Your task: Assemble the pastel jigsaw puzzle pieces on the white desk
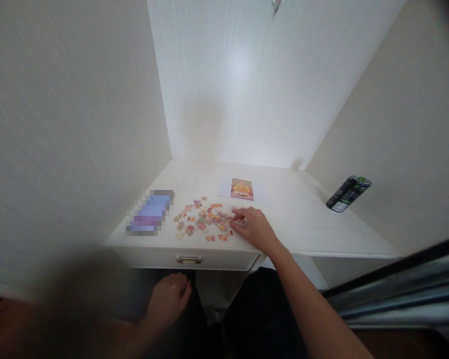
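Note:
Loose jigsaw puzzle pieces (202, 219), mostly pink, orange, yellow and green, lie scattered on the white desktop (292, 219). Over the right side of this pile, my right hand (252, 228) reaches in with thumb and fingers pinched together. A small puzzle piece (230, 219) appears to be between its fingertips, partly covered by them. Below the desk's front edge, my left hand (171, 294) rests on my lap with its fingers curled in; no object shows in it. Behind the pile lies a small card (241, 189) with a yellow cartoon figure, on white paper.
A phone-like device (151, 212), blurred by pixelation, lies left of the pieces. At the right stands a black and green carton (347, 193), appearing tilted in this view. White panels enclose the desk on its sides and back. A drawer with a metal handle (189, 260) sits under the front edge.

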Available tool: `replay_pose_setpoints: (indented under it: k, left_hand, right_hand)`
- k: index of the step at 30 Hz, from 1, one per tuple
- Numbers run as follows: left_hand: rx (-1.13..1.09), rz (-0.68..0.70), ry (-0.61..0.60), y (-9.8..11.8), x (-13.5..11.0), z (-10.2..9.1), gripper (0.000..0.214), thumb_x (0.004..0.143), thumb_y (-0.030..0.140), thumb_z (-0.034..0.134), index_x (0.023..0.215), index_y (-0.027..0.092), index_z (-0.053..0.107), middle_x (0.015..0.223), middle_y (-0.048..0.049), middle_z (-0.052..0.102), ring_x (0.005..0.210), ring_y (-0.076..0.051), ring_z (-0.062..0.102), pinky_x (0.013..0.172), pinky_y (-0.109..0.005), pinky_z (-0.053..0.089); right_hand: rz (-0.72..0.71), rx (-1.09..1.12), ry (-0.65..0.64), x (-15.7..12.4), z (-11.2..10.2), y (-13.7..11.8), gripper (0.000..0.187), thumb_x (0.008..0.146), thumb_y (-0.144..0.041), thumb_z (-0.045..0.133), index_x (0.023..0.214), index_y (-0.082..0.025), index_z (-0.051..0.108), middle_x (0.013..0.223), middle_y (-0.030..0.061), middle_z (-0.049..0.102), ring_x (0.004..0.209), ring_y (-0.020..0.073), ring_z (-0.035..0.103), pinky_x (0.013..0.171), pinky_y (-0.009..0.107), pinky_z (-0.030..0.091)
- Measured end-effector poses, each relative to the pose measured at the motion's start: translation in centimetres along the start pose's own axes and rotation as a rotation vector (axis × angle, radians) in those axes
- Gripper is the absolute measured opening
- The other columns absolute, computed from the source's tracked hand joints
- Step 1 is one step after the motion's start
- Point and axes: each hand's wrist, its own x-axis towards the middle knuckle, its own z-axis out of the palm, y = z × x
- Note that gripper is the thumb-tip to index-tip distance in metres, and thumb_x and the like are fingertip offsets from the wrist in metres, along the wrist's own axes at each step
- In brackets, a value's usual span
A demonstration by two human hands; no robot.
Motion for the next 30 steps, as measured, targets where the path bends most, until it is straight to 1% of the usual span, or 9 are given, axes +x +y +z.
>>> replay_pose_setpoints:
  k: [3, 8, 12, 15, 19, 22, 26, 30]
  left_hand:
    - [-0.006, 0.008, 0.000, -0.1, -0.2, 0.1, 0.030, 0.095, 0.030, 0.039, 0.074, 0.021, 0.058, 0.080, -0.0045, 0.066, 0.078, -0.021, 0.062, 0.073, -0.033, 0.040]
    - [-0.031, 0.008, 0.022, -0.1, -0.3, 0.1, 0.030, 0.096, 0.030, 0.039, 0.073, 0.021, 0.057, 0.080, -0.0045, 0.066, 0.078, -0.020, 0.062, 0.073, -0.032, 0.039]
    - [-0.050, 0.013, 0.037, -0.1, -0.5, 0.0, 0.028, 0.095, 0.030, 0.040, 0.074, 0.021, 0.057, 0.080, -0.0044, 0.066, 0.079, -0.021, 0.062, 0.074, -0.033, 0.039]
    - [-0.056, 0.015, 0.036, -0.1, -0.8, 0.0, 0.028, 0.094, 0.031, 0.041, 0.075, 0.021, 0.057, 0.079, -0.0042, 0.066, 0.078, -0.021, 0.063, 0.072, -0.032, 0.039]
    - [-0.058, 0.024, 0.030, -0.2, -1.5, 0.0, 0.026, 0.094, 0.030, 0.042, 0.074, 0.021, 0.057, 0.078, -0.0038, 0.066, 0.078, -0.020, 0.063, 0.071, -0.032, 0.039]
    - [-0.064, 0.022, 0.038, -0.7, -2.4, 0.0, 0.026, 0.094, 0.030, 0.041, 0.074, 0.021, 0.057, 0.079, -0.0042, 0.066, 0.078, -0.020, 0.062, 0.071, -0.032, 0.039]
    - [-0.088, -0.002, 0.071, -1.6, -3.6, 0.2, 0.029, 0.095, 0.030, 0.039, 0.074, 0.021, 0.055, 0.079, -0.0043, 0.065, 0.078, -0.020, 0.061, 0.073, -0.032, 0.039]
    - [-0.115, -0.034, 0.102, -2.2, -4.7, 0.5, 0.030, 0.096, 0.031, 0.037, 0.075, 0.020, 0.055, 0.080, -0.0047, 0.065, 0.079, -0.020, 0.060, 0.075, -0.032, 0.039]
  right_hand:
    - [0.035, 0.052, 0.049, -0.1, -0.1, 0.2, 0.035, 0.080, -0.028, 0.070, 0.114, -0.020, 0.068, 0.092, 0.0031, 0.075, 0.087, 0.0193, 0.066, 0.085, 0.036, 0.047]
    - [0.057, 0.147, 0.100, -0.3, -0.2, 0.2, 0.028, 0.078, -0.025, 0.069, 0.106, -0.018, 0.071, 0.088, 0.0039, 0.074, 0.082, 0.0176, 0.066, 0.083, 0.033, 0.050]
    - [0.098, 0.204, 0.089, -0.5, -0.1, 0.5, 0.024, 0.078, -0.027, 0.067, 0.099, -0.017, 0.072, 0.083, 0.0046, 0.073, 0.075, 0.0168, 0.066, 0.074, 0.031, 0.051]
    - [0.119, 0.225, 0.084, -0.6, 0.1, 0.8, 0.023, 0.081, -0.029, 0.065, 0.097, -0.017, 0.073, 0.085, 0.0059, 0.074, 0.073, 0.0174, 0.066, 0.070, 0.031, 0.051]
    - [0.130, 0.255, 0.067, -0.4, 0.3, 1.3, 0.019, 0.082, -0.032, 0.063, 0.089, -0.019, 0.075, 0.088, 0.0062, 0.075, 0.076, 0.0186, 0.066, 0.071, 0.031, 0.051]
    - [0.124, 0.270, 0.055, -0.4, 0.3, 1.4, 0.019, 0.081, -0.034, 0.064, 0.087, -0.020, 0.076, 0.087, 0.0054, 0.075, 0.075, 0.0186, 0.066, 0.071, 0.031, 0.050]
    - [0.088, 0.273, 0.044, -0.5, 0.1, 1.1, 0.018, 0.081, -0.034, 0.064, 0.085, -0.021, 0.076, 0.089, 0.0054, 0.075, 0.079, 0.0188, 0.065, 0.072, 0.031, 0.048]
    - [0.034, 0.292, -0.017, -0.7, -0.3, 0.7, 0.016, 0.079, -0.033, 0.065, 0.081, -0.021, 0.075, 0.088, 0.0057, 0.074, 0.083, 0.0193, 0.065, 0.076, 0.032, 0.048]
